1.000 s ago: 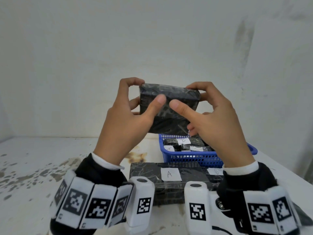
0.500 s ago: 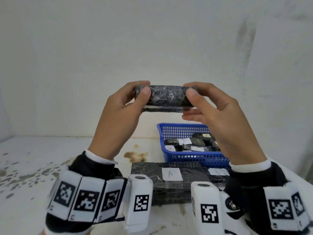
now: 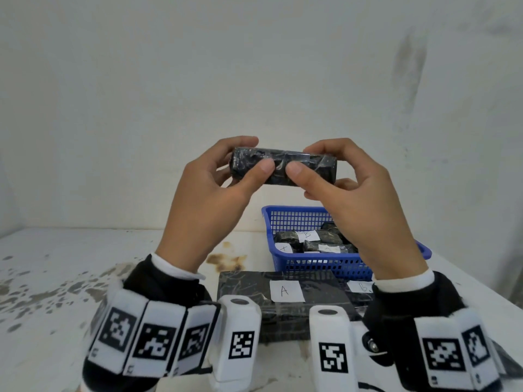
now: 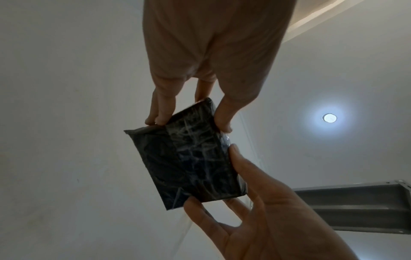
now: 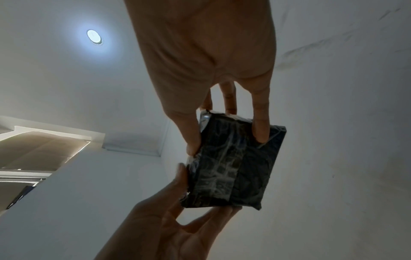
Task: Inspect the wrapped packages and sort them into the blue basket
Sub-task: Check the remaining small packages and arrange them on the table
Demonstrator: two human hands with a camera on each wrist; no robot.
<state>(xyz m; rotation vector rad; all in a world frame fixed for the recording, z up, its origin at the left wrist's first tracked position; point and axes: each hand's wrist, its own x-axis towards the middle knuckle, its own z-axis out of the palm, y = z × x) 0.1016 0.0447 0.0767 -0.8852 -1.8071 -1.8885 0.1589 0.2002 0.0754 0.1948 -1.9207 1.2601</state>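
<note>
Both hands hold one black plastic-wrapped package (image 3: 308,165) in the air above the table, its narrow edge toward me. My left hand (image 3: 254,154) pinches its left end, thumb in front and fingers behind. My right hand (image 3: 304,158) pinches the right end the same way. The thumbs nearly meet at the middle. In the left wrist view the left hand (image 4: 190,124) grips the package (image 4: 189,161) from above. In the right wrist view the right hand (image 5: 227,142) grips the package (image 5: 231,168); its broad taped face shows no label. The blue basket (image 3: 297,219) stands below.
Several small black packages with white labels lie in the basket, one marked B (image 3: 307,235). In front of it a large black package labelled A (image 3: 249,292) lies on the stained white table (image 3: 70,264), with a second labelled package (image 3: 360,287) to its right. A white wall stands close behind.
The package has turned from its broad face toward me to its narrow edge. Both thumbs have slid inward toward its middle.
</note>
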